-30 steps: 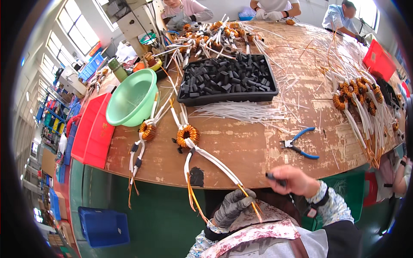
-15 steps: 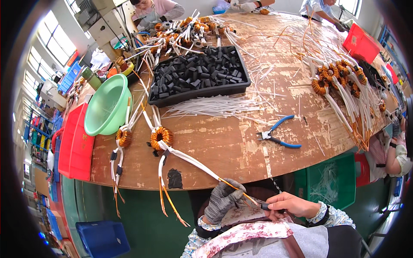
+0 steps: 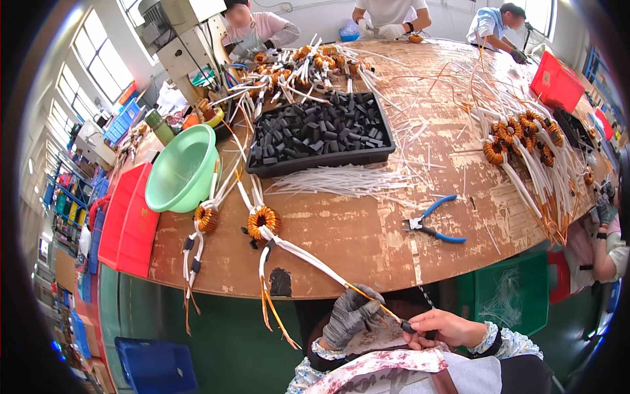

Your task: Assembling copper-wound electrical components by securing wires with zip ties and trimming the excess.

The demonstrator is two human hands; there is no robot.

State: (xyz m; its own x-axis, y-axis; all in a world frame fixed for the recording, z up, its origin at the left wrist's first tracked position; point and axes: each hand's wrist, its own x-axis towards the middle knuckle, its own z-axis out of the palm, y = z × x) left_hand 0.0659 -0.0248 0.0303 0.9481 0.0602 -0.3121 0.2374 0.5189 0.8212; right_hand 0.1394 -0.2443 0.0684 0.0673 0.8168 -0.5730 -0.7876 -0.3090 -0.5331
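Note:
My left hand (image 3: 351, 318), in a grey glove, is closed around a copper wire lead (image 3: 392, 316) that comes out of a white sleeve. That lead runs back to a ring-shaped copper coil (image 3: 264, 223) lying on the table near its front edge. Bare, my right hand (image 3: 449, 328) pinches a short black tube (image 3: 407, 326) at the lead's tip; whether the wire is inside it I cannot tell. The coil's other leads hang over the edge with bare copper ends. To its left lies a second coil (image 3: 207, 218), black tubes on its white-sleeved leads.
A black tray (image 3: 328, 159) holds many black tubes, with white sleeves (image 3: 348, 180) before it. Blue-handled cutters (image 3: 436, 220) lie right of centre. A green basin (image 3: 180, 174) and red bin (image 3: 131, 220) stand left. Coil bundles (image 3: 508, 134) lie right; other people work around the table.
The view has shifted, so the table things sit lower and further right. Both hands keep their grips, and the black tube is still at the wire's tip.

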